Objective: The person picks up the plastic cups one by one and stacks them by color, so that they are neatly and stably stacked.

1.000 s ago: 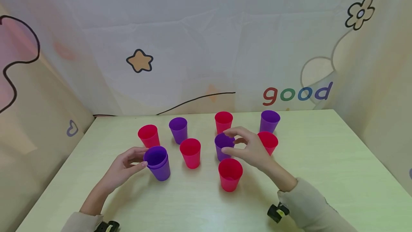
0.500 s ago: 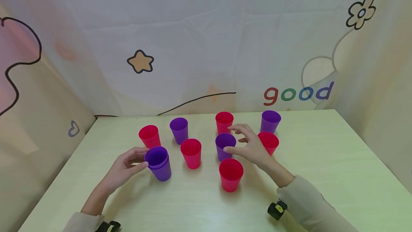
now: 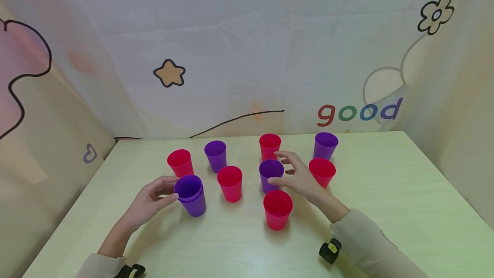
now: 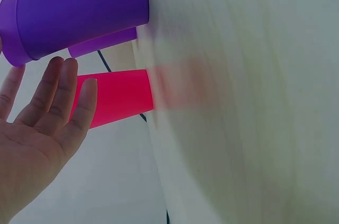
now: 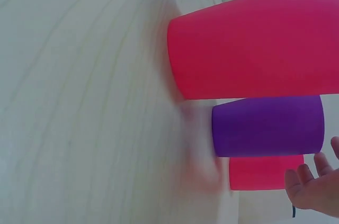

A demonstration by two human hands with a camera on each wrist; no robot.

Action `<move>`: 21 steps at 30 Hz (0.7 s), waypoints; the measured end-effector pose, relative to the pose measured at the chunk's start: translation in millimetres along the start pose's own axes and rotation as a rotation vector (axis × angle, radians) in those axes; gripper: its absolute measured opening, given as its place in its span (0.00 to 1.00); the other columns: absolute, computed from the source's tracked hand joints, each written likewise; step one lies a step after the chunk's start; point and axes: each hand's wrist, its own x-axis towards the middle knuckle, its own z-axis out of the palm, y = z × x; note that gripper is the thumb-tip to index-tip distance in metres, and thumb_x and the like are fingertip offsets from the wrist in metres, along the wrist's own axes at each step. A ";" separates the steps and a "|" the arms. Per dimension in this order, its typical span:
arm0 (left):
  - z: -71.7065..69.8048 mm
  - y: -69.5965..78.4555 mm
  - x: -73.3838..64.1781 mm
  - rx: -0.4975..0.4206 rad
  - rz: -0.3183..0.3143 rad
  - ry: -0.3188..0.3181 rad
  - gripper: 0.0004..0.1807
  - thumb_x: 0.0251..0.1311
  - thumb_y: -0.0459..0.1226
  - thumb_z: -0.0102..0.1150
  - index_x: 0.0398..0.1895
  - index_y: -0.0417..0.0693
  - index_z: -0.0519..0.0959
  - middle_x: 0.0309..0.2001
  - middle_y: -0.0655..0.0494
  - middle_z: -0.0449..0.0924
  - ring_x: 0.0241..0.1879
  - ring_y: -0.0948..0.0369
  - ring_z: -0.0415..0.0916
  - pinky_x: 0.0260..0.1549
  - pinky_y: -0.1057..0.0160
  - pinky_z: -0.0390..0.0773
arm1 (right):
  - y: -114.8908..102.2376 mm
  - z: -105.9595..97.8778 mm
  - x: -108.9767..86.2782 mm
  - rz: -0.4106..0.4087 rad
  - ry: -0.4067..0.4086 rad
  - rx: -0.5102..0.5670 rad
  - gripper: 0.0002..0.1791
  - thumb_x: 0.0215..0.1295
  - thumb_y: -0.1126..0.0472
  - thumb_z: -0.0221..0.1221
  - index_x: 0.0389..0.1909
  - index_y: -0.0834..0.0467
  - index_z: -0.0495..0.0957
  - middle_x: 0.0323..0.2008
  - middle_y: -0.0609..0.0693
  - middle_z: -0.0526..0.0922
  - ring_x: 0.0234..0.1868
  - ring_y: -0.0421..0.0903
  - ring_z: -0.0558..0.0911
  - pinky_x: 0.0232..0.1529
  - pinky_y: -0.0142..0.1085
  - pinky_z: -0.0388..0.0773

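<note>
Two nested purple cups stand upright at the left front of the table. Beside them is my left hand, its thumb and a fingertip right at the rim. In the left wrist view its fingers spread loosely next to the purple stack. My right hand hovers around the right side of a single purple cup, thumb in front and fingers behind, relaxed and apart. The right wrist view shows those fingertips close to the rim of this purple cup. A red cup stands just in front of it.
Behind my left hand are a red cup and a purple cup; another red cup stands mid-table. Further cups are a red one behind the right hand, plus purple and red at right. A printed curtain encloses the table.
My right hand's fingers have drawn back to the right from over the purple cup's rim, widening from the thumb. The left hand and the cups stay in place; the view shifts slightly.
</note>
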 end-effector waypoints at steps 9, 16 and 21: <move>0.4 -1.0 0.1 -0.003 -0.021 0.004 0.21 0.58 0.35 0.58 0.55 0.40 0.70 0.49 0.44 0.76 0.47 0.64 0.74 0.44 0.67 0.74 | 5.0 3.9 1.3 0.032 0.030 0.033 0.39 0.49 0.58 0.67 0.63 0.58 0.61 0.59 0.56 0.65 0.57 0.55 0.65 0.53 0.48 0.68; 0.8 -0.8 -0.3 -0.003 -0.017 0.005 0.21 0.58 0.35 0.58 0.55 0.40 0.70 0.49 0.44 0.76 0.47 0.63 0.74 0.44 0.67 0.74 | 9.9 6.2 2.8 0.068 0.025 0.042 0.39 0.49 0.58 0.67 0.62 0.58 0.62 0.59 0.56 0.65 0.57 0.56 0.65 0.50 0.46 0.70; 0.7 -1.2 -0.5 -0.005 -0.009 0.005 0.21 0.58 0.35 0.58 0.55 0.40 0.70 0.49 0.44 0.76 0.46 0.63 0.74 0.44 0.67 0.74 | 12.4 6.9 3.5 0.077 0.015 0.058 0.39 0.49 0.58 0.67 0.62 0.58 0.62 0.59 0.56 0.65 0.57 0.56 0.65 0.49 0.46 0.72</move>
